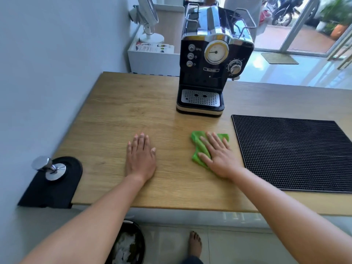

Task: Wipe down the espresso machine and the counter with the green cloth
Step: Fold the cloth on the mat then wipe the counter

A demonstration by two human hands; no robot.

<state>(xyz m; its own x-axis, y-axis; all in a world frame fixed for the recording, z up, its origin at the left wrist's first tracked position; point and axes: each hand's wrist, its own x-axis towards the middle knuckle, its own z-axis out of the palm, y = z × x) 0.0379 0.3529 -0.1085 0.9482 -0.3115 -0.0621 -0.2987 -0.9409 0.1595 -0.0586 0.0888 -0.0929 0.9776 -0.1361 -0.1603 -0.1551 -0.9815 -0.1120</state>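
At the near left corner of the counter (123, 115), a metal tamper (50, 168) stands on a black tamping mat (47, 195) that hangs over the counter's near edge. To its right, the left grip (141, 159) lies flat on the bare wood, palm down, fingers straight and close together, released and holding nothing. Farther back and right of centre, the black and chrome espresso machine (213, 60) stands upright at the far edge of the counter, its drip tray facing the near side. In front of it, well apart from its base, the green cloth (198, 145) lies crumpled on the wood. The right grip (219, 157) presses on the cloth with straight, spread fingers, released rather than clenched, covering the cloth's right part. Just beside that grip, on the right, lies a black ribbed bar mat (293, 153).
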